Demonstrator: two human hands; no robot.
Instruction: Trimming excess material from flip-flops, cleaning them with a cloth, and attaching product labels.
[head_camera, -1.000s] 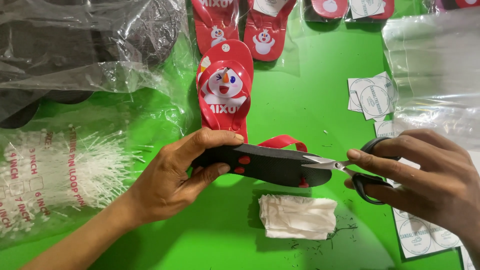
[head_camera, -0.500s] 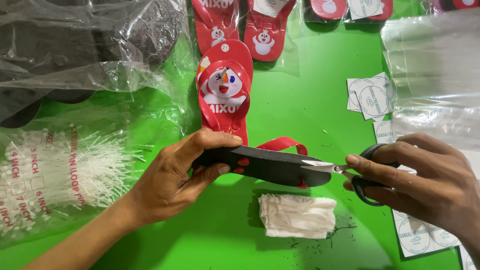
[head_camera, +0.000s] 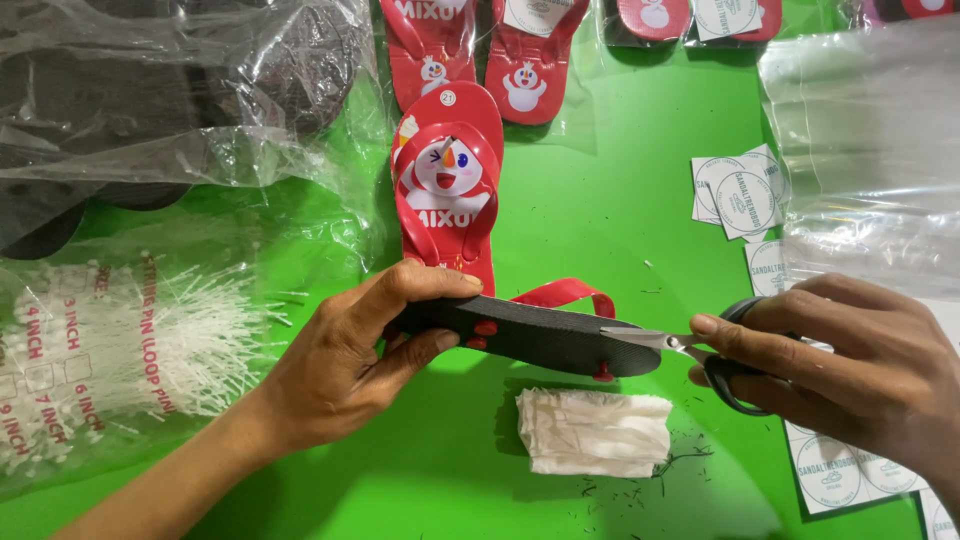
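Observation:
My left hand (head_camera: 350, 360) grips a small flip-flop (head_camera: 545, 335) by its heel end, turned on edge so the dark sole faces me and its red strap loops above. My right hand (head_camera: 850, 375) holds black-handled scissors (head_camera: 700, 350), their blades touching the toe end of the sole near a red strap plug. A matching red flip-flop with a snowman picture (head_camera: 448, 185) lies flat just behind. A folded white cloth (head_camera: 592, 432) lies on the green table (head_camera: 620, 210) below the sole.
More red flip-flops (head_camera: 525, 60) lie at the back. At left, a clear bag of white loop pins (head_camera: 130, 350) and bags of dark items (head_camera: 150, 90). Round paper labels (head_camera: 742, 195) and clear plastic bags (head_camera: 870, 140) sit right. Tiny dark trimmings dot the table by the cloth.
The scissors have shifted slightly left along the sole's toe end. My left hand keeps the flip-flop in the same place.

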